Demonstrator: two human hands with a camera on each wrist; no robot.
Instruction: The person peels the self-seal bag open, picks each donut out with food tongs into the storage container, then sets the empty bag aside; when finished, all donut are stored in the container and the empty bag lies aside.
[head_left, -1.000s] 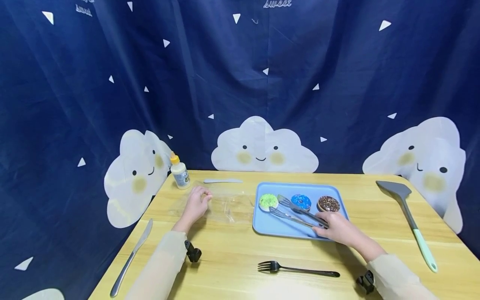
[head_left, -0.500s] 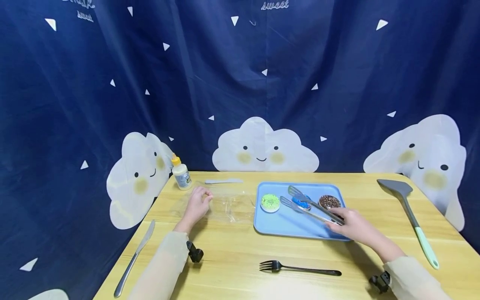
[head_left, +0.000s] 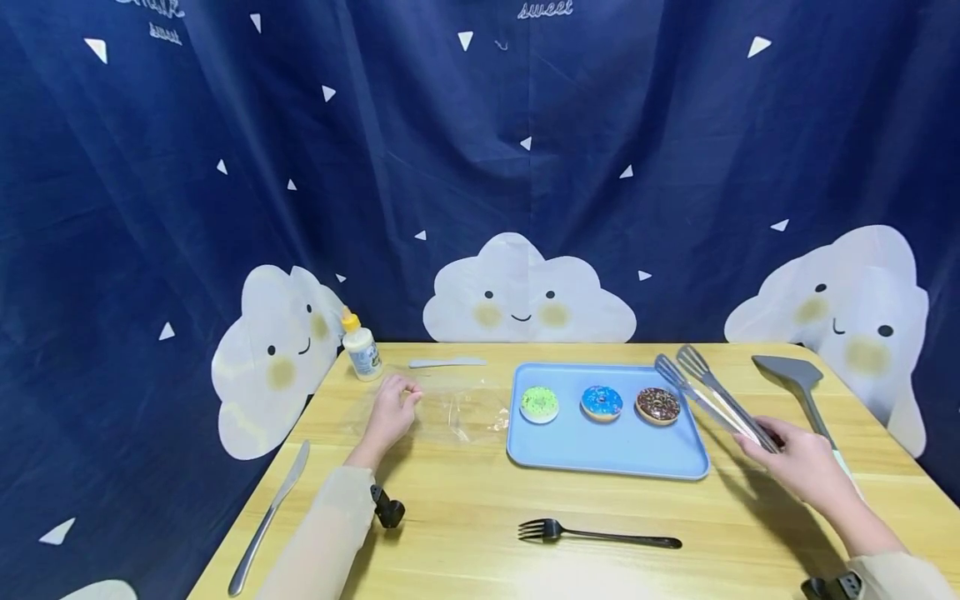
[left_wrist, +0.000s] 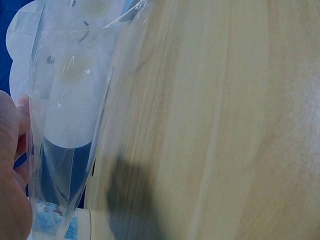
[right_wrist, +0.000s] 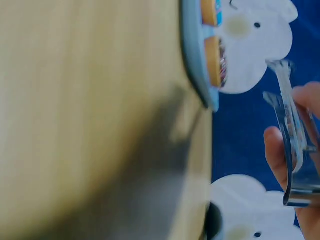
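Observation:
My left hand [head_left: 390, 417] pinches the edge of a clear plastic bag [head_left: 465, 412], which lies over the table's left side in the head view. The bag [left_wrist: 70, 115] hangs from the fingertips in the left wrist view. On the right, my right hand [head_left: 806, 467] grips metal tongs [head_left: 712, 398], tips parted with nothing between them, raised beside the right end of a blue tray [head_left: 600, 452]. Three donuts sit in a row on that tray: a green one [head_left: 534, 407], a blue one [head_left: 595, 408] and a chocolate one [head_left: 650, 410] with sprinkles.
A white bottle with a yellow cap [head_left: 363, 353] stands at the back left, near a pale flat knife [head_left: 447, 362]. A table knife [head_left: 272, 504] lies at left and a black fork [head_left: 600, 537] in front. A grey turner [head_left: 795, 375] lies at right, partly behind my right hand.
My right hand has carried the tongs rightward, from over the green and blue donuts to beyond the tray's right edge. The donuts keep their places. My left hand has stayed put.

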